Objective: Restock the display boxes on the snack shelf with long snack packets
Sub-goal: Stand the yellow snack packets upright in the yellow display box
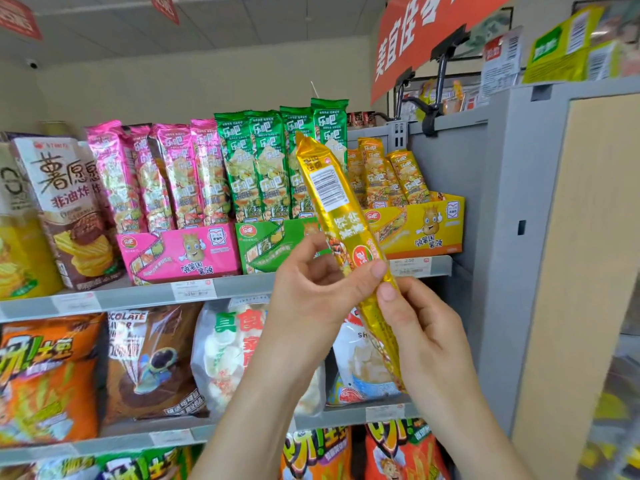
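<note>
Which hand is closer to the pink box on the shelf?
Left. The left hand is right of and below the pink box, gripping the gold packet; the right hand pinches it farther right.

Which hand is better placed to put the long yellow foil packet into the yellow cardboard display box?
Probably the right hand: it holds the long yellow foil packet low down, on the side of the yellow cardboard display box. The left hand would cross over.
</note>
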A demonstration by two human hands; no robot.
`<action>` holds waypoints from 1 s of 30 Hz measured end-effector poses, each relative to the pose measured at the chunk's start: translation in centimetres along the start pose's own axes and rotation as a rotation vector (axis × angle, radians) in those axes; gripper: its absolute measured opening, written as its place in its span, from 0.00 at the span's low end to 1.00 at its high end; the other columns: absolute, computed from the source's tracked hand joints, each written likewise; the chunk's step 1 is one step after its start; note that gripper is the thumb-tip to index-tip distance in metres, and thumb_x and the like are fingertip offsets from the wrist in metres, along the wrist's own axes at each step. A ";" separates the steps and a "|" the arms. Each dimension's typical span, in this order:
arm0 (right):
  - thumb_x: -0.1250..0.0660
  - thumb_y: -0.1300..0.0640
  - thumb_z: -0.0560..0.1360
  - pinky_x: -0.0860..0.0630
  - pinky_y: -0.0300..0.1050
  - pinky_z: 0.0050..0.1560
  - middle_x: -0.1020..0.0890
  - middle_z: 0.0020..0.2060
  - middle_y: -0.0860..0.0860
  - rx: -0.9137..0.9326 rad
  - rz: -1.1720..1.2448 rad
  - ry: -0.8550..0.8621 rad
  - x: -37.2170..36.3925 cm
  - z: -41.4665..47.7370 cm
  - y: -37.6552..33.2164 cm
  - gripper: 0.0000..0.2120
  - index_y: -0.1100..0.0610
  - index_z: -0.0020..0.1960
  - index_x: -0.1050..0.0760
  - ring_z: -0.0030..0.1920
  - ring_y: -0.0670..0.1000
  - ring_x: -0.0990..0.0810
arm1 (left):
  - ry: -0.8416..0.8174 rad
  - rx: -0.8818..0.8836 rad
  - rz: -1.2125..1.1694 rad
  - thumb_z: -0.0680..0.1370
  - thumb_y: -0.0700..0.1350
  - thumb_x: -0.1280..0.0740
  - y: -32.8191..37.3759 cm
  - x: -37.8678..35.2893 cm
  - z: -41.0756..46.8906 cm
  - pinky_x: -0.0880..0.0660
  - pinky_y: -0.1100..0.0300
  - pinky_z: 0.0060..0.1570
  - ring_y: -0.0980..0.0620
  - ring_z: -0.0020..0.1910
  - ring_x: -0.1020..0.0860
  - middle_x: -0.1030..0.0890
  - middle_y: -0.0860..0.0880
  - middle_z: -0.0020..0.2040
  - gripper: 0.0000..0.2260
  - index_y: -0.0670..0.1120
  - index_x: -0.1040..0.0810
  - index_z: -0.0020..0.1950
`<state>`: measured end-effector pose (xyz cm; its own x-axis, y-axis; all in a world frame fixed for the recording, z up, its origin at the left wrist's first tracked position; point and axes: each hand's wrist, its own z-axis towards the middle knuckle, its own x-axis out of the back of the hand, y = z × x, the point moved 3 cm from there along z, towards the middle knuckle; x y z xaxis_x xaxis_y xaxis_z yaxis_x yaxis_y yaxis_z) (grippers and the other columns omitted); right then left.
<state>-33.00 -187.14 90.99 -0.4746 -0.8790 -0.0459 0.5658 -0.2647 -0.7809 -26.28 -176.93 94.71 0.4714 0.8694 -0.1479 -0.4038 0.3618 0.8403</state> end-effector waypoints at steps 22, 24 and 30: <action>0.27 0.52 0.69 0.22 0.34 0.39 0.15 0.39 0.48 0.033 0.129 0.135 0.6 -1.2 0.4 0.06 0.50 0.44 0.22 0.40 0.44 0.16 | -0.091 0.017 0.039 0.73 0.43 0.29 -1.4 -0.2 -1.4 0.22 0.64 0.42 0.54 0.42 0.17 0.15 0.50 0.42 0.08 0.44 0.22 0.51; 0.28 0.50 0.73 0.21 0.38 0.43 0.16 0.44 0.47 0.024 0.032 0.077 0.8 -1.1 0.2 0.05 0.48 0.47 0.20 0.46 0.46 0.16 | -0.031 -0.086 0.198 0.75 0.45 0.30 -1.2 -0.3 -1.7 0.24 0.65 0.38 0.56 0.38 0.19 0.16 0.53 0.39 0.05 0.46 0.22 0.48; 0.28 0.49 0.72 0.22 0.32 0.43 0.16 0.49 0.45 0.073 -0.003 -0.018 0.6 0.5 -1.4 0.14 0.47 0.57 0.21 0.50 0.43 0.18 | 0.150 -0.423 0.882 0.70 0.55 0.36 -0.8 -0.9 -2.8 0.33 0.68 0.35 0.55 0.38 0.26 0.25 0.55 0.42 0.16 0.50 0.21 0.53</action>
<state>-33.70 -187.49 92.40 -0.4647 -0.8849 -0.0321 0.6121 -0.2948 -0.7338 -28.60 -177.09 92.69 -0.2250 0.9085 0.3522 -0.8230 -0.3707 0.4305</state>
